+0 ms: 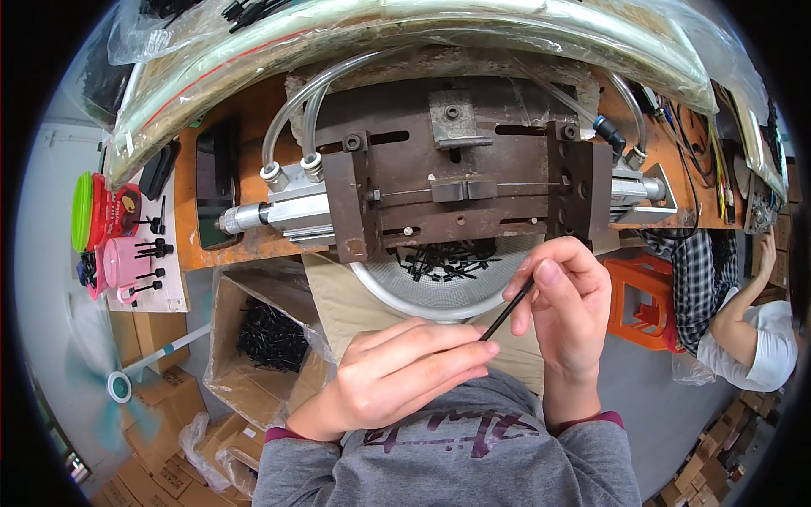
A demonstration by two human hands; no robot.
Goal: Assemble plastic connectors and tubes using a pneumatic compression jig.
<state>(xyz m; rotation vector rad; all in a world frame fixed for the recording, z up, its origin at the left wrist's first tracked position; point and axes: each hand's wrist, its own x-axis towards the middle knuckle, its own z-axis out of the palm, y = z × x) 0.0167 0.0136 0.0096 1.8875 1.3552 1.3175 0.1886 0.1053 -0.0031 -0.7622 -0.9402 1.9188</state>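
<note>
A thin black rod-like piece is held at a slant in front of my chest. My left hand is closed on its lower end, with the fingers stretched along one another. The thumb and fingertips of my right hand pinch its upper end. Just beyond my hands stands a white mesh basket with several small black parts inside. Over the basket's far side sits a brown metal fixture, with a small split metal block at its middle and a thin rod running out to each side.
Air cylinders with clear hoses flank the fixture. A plastic-lined carton of black parts stands at lower left, near a fan. Pink cups and a dark phone-like slab lie left. An orange stool and a seated person are right.
</note>
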